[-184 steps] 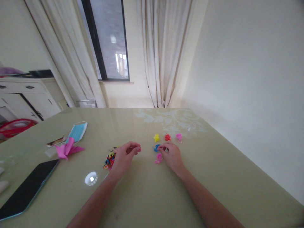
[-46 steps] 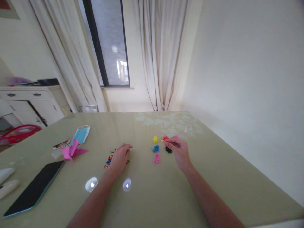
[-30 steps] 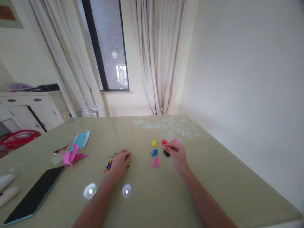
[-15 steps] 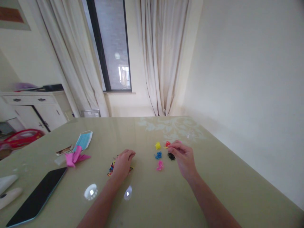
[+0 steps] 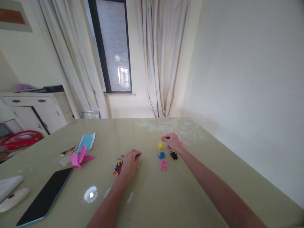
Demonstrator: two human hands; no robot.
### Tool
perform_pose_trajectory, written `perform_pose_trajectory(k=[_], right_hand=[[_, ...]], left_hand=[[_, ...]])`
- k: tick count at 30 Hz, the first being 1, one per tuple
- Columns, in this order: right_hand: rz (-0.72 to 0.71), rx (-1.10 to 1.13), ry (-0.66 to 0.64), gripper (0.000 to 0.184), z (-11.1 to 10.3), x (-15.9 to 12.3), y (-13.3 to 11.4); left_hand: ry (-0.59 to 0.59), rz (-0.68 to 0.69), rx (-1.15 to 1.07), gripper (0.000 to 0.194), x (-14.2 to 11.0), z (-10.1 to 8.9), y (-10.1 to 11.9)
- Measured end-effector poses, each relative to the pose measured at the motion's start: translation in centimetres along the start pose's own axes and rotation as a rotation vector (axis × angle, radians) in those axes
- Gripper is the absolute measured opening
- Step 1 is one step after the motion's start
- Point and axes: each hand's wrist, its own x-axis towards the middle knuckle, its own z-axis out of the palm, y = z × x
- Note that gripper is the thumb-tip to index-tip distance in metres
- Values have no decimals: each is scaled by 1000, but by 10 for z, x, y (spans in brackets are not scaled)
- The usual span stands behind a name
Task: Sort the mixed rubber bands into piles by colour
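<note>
One mixed pile (image 5: 118, 167) lay near left on the counter (image 5: 147, 199), partly hidden by the left hand (image 5: 129, 163); whether its fingers were clamped on anything could not be told. A dragging wrist risked scattering pieces toward the near pink cluster (image 5: 163, 165). Beyond the blue cluster (image 5: 161, 155), the right hand (image 5: 173, 141) hovered by the yellow cluster (image 5: 160, 145), its fingers' hold likewise unclear; a low palm risked mixing in the red cluster (image 5: 169, 147).

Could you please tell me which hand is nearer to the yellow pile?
Right. The right hand is close to the yellow pile, just above it in the picture. The left hand is farther, leftward, at the mixed pile.
</note>
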Motion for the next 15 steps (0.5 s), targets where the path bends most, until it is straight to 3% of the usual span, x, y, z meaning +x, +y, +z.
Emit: perform_pose_trajectory(k=[6,12,15], right_hand=[[85,-123,20,14,26,9,23],[28,-142,90,6,12,-13,19],[-62,-110,124,16,4,-40,8]], left_hand=[[23,-9,-50,21,2,-1,4],[18,-53,-260,15,1,2,12],[-9,-94,-365,18,-1,7,17]])
